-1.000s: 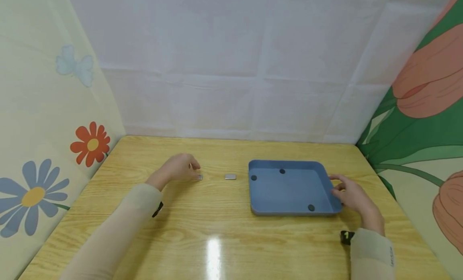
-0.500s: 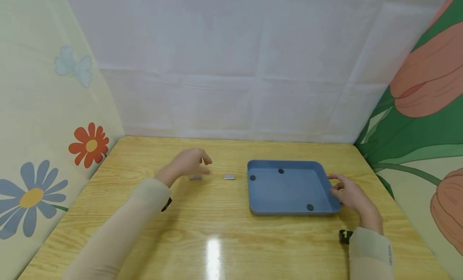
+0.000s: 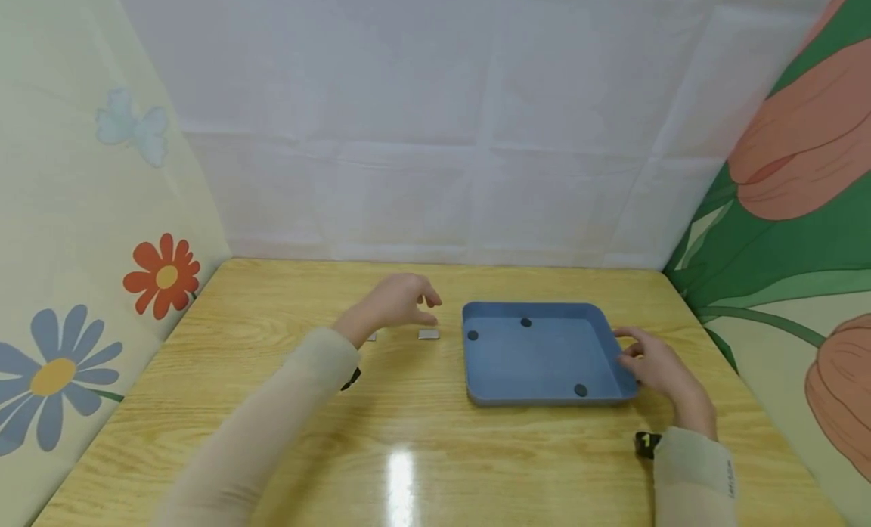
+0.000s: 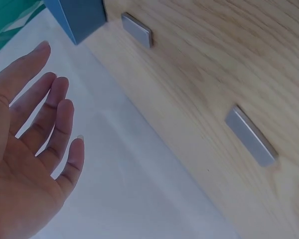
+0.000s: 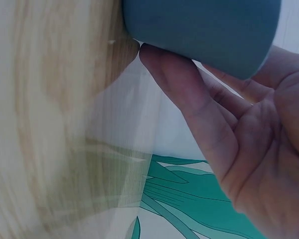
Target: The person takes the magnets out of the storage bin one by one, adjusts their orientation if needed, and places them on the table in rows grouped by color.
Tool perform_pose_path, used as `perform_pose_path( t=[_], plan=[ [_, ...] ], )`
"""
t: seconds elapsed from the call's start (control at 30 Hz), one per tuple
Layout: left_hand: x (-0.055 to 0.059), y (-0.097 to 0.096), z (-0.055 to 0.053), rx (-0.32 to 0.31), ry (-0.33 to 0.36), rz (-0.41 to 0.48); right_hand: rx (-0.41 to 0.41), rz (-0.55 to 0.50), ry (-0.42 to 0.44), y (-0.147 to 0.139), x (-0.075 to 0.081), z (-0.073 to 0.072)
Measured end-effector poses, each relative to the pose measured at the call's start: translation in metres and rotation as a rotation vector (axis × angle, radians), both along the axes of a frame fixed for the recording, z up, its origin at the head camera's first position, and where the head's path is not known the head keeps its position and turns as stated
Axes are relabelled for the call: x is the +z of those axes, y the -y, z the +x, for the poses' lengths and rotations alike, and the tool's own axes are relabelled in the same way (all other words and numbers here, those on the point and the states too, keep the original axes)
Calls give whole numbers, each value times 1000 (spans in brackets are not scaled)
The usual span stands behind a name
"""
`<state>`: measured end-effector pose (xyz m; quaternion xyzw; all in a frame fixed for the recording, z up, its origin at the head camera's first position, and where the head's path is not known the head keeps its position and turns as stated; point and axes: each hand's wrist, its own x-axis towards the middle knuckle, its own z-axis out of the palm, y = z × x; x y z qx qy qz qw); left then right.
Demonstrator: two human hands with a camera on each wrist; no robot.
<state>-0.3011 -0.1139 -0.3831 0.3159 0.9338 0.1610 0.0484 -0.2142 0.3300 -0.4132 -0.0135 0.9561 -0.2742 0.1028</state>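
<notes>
My left hand (image 3: 398, 302) hovers above the table with its fingers loosely bent and nothing in them. Just below its fingertips lies a small silver rectangular block (image 3: 429, 335). A second silver block (image 3: 371, 336) is partly hidden by my left wrist; the left wrist view shows this block (image 4: 251, 137) flat on the wood. To the right is a shallow blue tray (image 3: 544, 401) with three dark round discs (image 3: 581, 390) inside. My right hand (image 3: 658, 367) grips the tray's right wall, its fingers curled against it, as the right wrist view also shows.
A wood-grain table (image 3: 435, 466) carries everything. White cloth (image 3: 408, 172) hangs behind its far edge. Printed panels with flowers (image 3: 166, 277) stand at the left and right sides. Each wrist wears a dark strap (image 3: 646, 444).
My left hand has left the left silver block and moved right, over the other block. The left block has not been lifted. My right hand stays on the tray.
</notes>
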Motion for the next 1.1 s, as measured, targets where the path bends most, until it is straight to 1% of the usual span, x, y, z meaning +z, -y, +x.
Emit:
perform_pose_path(
  t=[0.13,0.23,0.4,0.5,0.57,0.67,0.77,0.9,1.0,1.1],
  plan=[
    [-2,-16,0,-33,-5,4,-8,-6,2,0,-1,0],
    [-5,-28,-1,-58,7,24,-13,-13,5,0,-1,0],
    [-8,-46,-4,-80,74,64,-14,-19,6,1,-2,0],
    [-10,-56,-6,-82,117,79,-15,-20,4,1,-2,0],
    [-12,-61,-8,-97,129,87,-14,-19,0,1,-2,1],
    [-18,-67,-13,-123,124,92,-12,-26,-2,2,-2,1],
    [-25,-70,-17,-153,122,78,-11,-30,1,2,-2,1],
    [-31,-74,-22,-206,143,52,-20,-27,3,1,-2,1],
    [-32,-76,-24,-233,158,23,-27,-30,7,1,-2,1],
    [-32,-79,-25,-242,157,-32,-31,-38,17,2,-2,1]
  ],
)
